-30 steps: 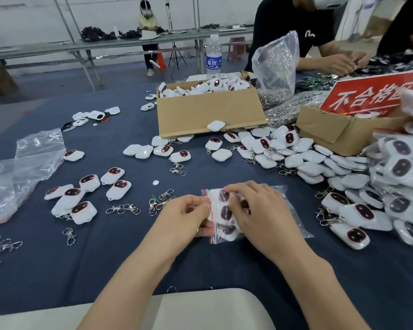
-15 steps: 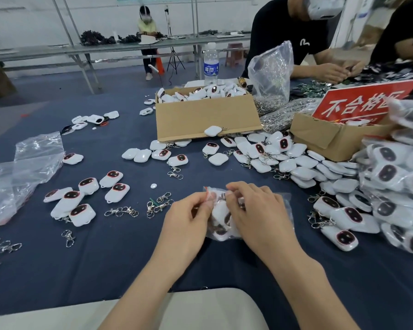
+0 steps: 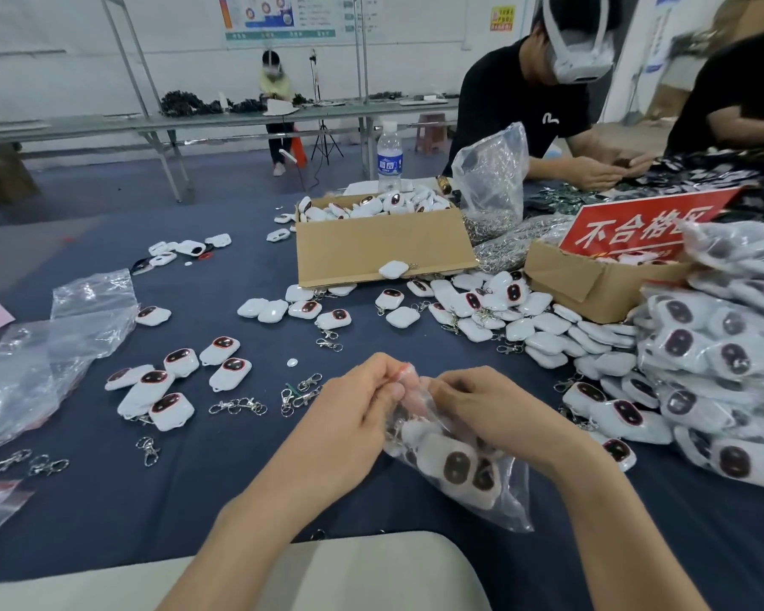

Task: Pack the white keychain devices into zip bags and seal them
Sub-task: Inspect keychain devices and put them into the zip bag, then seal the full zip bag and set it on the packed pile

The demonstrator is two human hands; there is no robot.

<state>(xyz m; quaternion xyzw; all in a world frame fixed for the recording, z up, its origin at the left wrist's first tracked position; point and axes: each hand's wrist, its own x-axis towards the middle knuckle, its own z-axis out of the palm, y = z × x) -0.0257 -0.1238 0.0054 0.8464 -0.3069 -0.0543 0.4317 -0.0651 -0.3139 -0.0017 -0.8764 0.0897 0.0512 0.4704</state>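
- The zip bag point(image 3: 510, 496), which lay flat on the blue table point(image 3: 221, 478) a second ago, is now lifted and hangs from its mouth.
- The left hand point(image 3: 358, 407) and right hand point(image 3: 490, 412) have their fingers curled together, pinching the bag's top edge.
- The white keychain devices point(image 3: 455, 467) have slid to the bag's bottom, so sealing looks nearly done.

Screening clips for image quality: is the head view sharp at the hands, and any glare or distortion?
Head view: left hand, right hand and zip bag are fairly clear at centre; the bagged pile at the right edge is smeared; glare streaks the loose plastic on the left; the wide lens tilts the far metal poles.
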